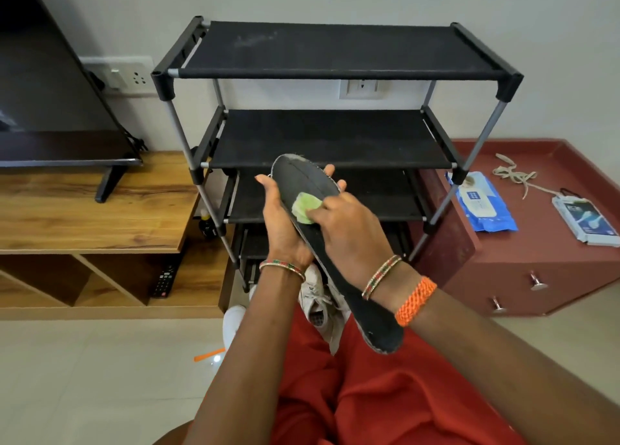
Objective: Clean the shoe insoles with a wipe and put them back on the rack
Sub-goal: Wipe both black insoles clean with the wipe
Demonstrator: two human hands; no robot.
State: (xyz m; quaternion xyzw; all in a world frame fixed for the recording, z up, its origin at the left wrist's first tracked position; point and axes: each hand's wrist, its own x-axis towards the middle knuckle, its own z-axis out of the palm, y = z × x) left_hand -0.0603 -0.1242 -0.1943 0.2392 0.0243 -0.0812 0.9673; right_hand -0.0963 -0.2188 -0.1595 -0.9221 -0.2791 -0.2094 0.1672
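Observation:
A long black insole [312, 184] is held in front of the black shoe rack [335, 72], toe end pointing up and away. My left hand [280, 223] grips it from the left and underneath, fingertips showing past its right edge. My right hand [349, 230] presses a crumpled pale green wipe [303, 205] onto the insole's middle. The heel end [382, 330] pokes out below my right wrist. The rack's visible shelves hold nothing.
A white shoe [315, 305] lies on the floor below my hands. A blue wipes pack [481, 203], loose laces [513, 174] and a flat packet [587, 219] lie on the red cabinet at right. A TV [50, 92] stands on the wooden unit at left.

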